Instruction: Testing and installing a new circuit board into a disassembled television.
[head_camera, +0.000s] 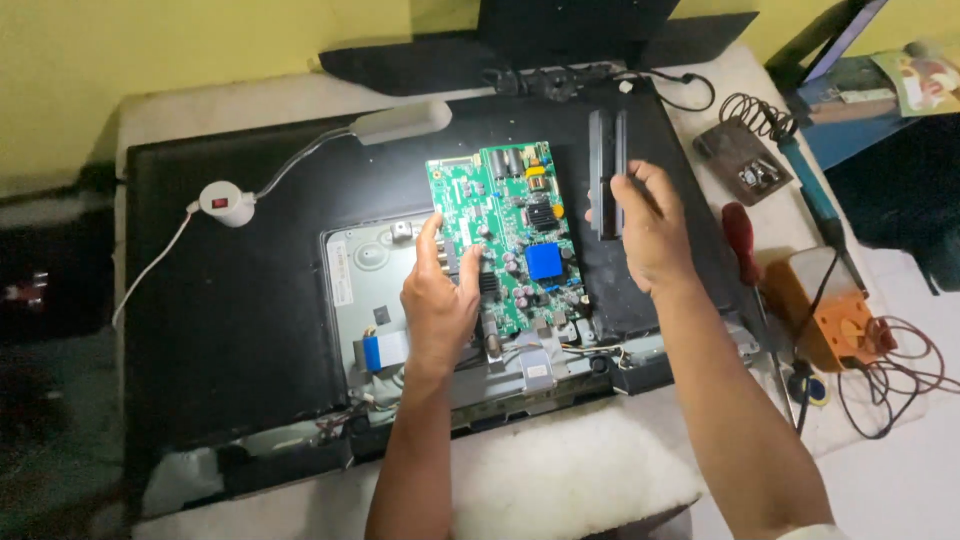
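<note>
Green circuit board (508, 235), studded with small parts and a blue square, lies on the opened back of a flat black television (240, 290) that rests face down on the bench.

Head view: the left hand (440, 300) rests on the board's left edge, fingers half-spread, forefinger raised along the edge and thumb on the board's face. The right hand (650, 228) is closed around the lower end of a long black bar (607, 160) lying just right of the board.

Progress, as a judgement: the rear cover appears already off, since the grey metal plate (365, 275) lies bare; the board seems loose, tilted over its seat, while a blue-tipped flat cable (385, 350) and thin wires near the lower edge remain in place.

Surroundings: a white lamp (400, 122) with its switch and cord lies across the panel. To the right stand a red-handled screwdriver (740, 240), a soldering iron (815, 195) beside its coil stand, and an orange meter (830, 310) whose leads tangle near the right forearm. A white fleecy cloth (560, 475) pads the near edge.
</note>
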